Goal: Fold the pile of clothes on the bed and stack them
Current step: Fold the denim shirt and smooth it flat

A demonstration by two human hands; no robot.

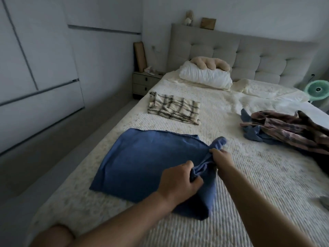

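Bedroom scene: cream quilted bed (231, 157) carrying the laundry. I have the left hand (178, 182) and right hand (221, 157) both gripping the bunched right edge of the blue garment (142, 163), fingers curled round the cloth; its body lies flat at the near left. I would carry that edge over evenly, keeping it taut. Folded plaid piece (174, 110) beyond; unfolded pile (284, 131) at right. No containers visible.

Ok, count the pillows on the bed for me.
2: a plump white pillow at the headboard under a beige plush, and a flat cream pillow to its right. Bedding may hide others.
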